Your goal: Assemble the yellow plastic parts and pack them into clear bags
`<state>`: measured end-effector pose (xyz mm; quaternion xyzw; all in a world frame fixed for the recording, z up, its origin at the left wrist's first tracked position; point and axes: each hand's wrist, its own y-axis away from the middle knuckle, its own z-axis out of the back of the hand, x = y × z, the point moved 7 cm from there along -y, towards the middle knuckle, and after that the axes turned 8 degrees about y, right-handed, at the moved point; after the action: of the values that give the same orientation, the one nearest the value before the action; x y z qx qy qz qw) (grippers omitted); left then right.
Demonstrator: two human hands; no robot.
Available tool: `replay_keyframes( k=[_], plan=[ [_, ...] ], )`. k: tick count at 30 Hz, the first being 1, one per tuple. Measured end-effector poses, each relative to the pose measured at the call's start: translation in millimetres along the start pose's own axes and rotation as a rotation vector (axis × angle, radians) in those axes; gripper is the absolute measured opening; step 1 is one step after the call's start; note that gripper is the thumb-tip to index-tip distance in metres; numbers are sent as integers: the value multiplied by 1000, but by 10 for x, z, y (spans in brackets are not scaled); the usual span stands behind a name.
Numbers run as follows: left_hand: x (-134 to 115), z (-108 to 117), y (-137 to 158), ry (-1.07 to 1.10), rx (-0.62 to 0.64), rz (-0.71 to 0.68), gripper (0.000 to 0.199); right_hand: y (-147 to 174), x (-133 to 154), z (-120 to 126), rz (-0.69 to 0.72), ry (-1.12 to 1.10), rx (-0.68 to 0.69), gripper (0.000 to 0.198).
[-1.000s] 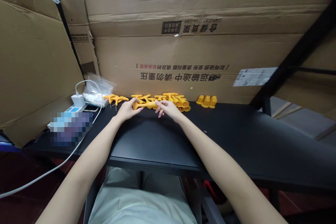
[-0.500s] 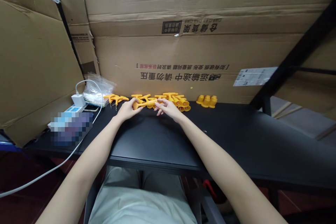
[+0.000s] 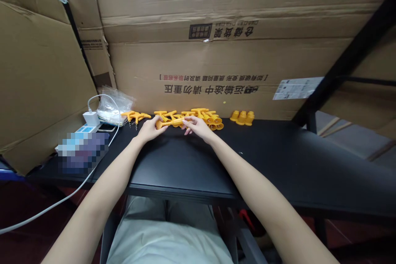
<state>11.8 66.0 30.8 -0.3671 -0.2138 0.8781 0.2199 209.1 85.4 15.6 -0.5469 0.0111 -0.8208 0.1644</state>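
Observation:
Between my two hands lies a yellow plastic corkscrew (image 3: 171, 123), held roughly level just above the table. My left hand (image 3: 149, 129) is closed around its left end, and my right hand (image 3: 198, 128) pinches the right end with its fingers. No metal spiral shows on it. Right behind my hands lies a group of yellow corkscrews (image 3: 201, 112) with T-handles and hollow sleeves, partly hidden by the fingers. Beyond my left hand are several T-handles with bare metal spirals (image 3: 135, 116). Several yellow sleeves (image 3: 243, 119) stand to the right.
A cardboard sheet (image 3: 185, 57) rises behind the black table (image 3: 185, 165). At the left are a plastic bag (image 3: 113, 105), a white charger (image 3: 91, 118) on a power strip, a phone (image 3: 107, 127) and a white cable (image 3: 71, 196) hanging over the edge.
The corkscrew has turned slightly in my fingers. Both hands keep their hold in nearly the same place, and the view has shifted slightly.

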Motion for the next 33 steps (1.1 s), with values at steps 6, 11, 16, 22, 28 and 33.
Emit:
replay_keyframes(
  k=[6,11,16,22,28,33],
  plan=[
    [29,-7,-15,-17,7,-14,31,6,4,8,4,-15,-16,34],
    [58,-2,-32,-73,11,-5,32,10,-17,-5,11,-78,-49,34],
    [34,-19,-22,-62,32,-2,42,7,-68,-57,-85,-241,-47,28],
    [6,-103,10,54,124,-34,75,6,-34,-90,-35,-404,-97,43],
    [114,-124,9,51,99,-4,83,-10,-27,-156,64,-372,-107,56],
    [119,-126,2,57,92,-24,87,-28,-57,-201,73,-367,-107,58]
  ],
)
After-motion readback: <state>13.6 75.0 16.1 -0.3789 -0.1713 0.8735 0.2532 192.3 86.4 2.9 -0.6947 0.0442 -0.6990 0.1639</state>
